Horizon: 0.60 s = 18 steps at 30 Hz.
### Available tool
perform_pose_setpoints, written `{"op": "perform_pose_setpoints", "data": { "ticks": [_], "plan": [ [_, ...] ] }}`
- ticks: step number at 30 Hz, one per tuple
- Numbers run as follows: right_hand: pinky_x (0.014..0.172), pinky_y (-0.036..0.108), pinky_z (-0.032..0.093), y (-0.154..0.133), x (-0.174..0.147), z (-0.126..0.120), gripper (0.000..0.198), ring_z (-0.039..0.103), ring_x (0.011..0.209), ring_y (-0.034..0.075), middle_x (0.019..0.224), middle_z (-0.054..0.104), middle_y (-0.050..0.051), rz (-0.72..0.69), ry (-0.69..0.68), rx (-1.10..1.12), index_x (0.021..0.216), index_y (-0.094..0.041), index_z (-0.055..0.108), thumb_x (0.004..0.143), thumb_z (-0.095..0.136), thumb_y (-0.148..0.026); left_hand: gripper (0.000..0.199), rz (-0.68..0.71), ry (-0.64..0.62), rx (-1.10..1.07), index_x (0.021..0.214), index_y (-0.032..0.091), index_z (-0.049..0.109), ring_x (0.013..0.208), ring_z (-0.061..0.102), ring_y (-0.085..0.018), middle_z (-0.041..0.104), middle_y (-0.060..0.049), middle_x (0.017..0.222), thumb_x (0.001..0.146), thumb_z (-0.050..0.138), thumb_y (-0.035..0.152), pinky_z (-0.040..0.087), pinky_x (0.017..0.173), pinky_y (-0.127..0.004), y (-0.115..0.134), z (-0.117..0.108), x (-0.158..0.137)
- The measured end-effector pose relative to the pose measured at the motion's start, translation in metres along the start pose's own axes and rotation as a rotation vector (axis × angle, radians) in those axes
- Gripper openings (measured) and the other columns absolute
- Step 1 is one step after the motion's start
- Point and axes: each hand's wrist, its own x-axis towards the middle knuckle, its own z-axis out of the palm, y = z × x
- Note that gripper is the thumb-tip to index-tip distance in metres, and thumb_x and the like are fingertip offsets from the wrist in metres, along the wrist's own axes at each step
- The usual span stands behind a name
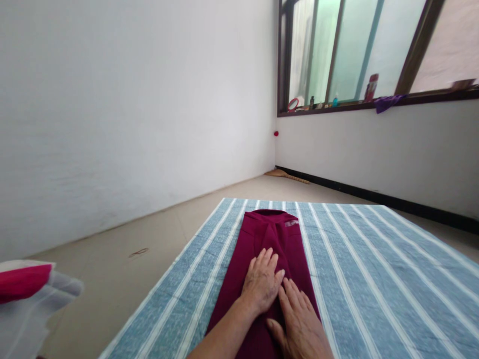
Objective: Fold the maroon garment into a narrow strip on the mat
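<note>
Both hands rest palm down on a maroon garment (258, 234) that looks like a pair of trousers, laid lengthwise on a blue-and-white striped cloth (348, 279). A band-like opening is at the garment's far end, and a small pale mark shows near its right corner. My left hand (262, 279) lies flat across the middle, fingers stretched out. Lower and to the right, my right hand (301, 319) is also flat, thumb apart, fingertips close to the left thumb. Neither hand grips anything. The garment's near end is partly hidden beneath my arms and cut off by the frame.
At the lower left edge is a blurred white and red piece of fabric or plastic (26, 284). A thin loop (139, 252) lies on the tiled floor. A wooden-looking item (279, 173) is in the corner. Small bottles and a purple cloth (387, 103) sit on the window sill.
</note>
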Motion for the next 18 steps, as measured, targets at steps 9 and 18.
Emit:
{"op": "perform_pose_setpoints", "data": {
  "ticks": [9, 18],
  "plan": [
    [0.103, 0.048, 0.036, 0.000, 0.003, 0.002, 0.061, 0.034, 0.129, 0.031, 0.141, 0.033, 0.012, 0.018, -0.023, -0.009, 0.134, -0.013, 0.044, 0.086, 0.048, -0.049, 0.049, -0.012, -0.147, 0.065, 0.128, 0.014, 0.048, 0.129, 0.035, -0.030, 0.044, -0.014, 0.138, 0.087, 0.038, 0.038, 0.027, 0.104, -0.054, 0.012, -0.021, 0.013],
    [0.104, 0.044, 0.035, 0.000, 0.003, 0.008, 0.065, 0.033, 0.130, 0.029, 0.140, 0.036, 0.010, 0.045, 0.030, 0.017, 0.134, -0.016, 0.045, 0.084, 0.047, -0.057, 0.049, 0.015, -0.002, 0.101, 0.125, 0.011, 0.048, 0.136, 0.021, -0.028, 0.035, -0.017, 0.143, 0.085, 0.042, 0.039, 0.017, 0.110, -0.049, 0.036, -0.007, 0.071]
  ]
}}
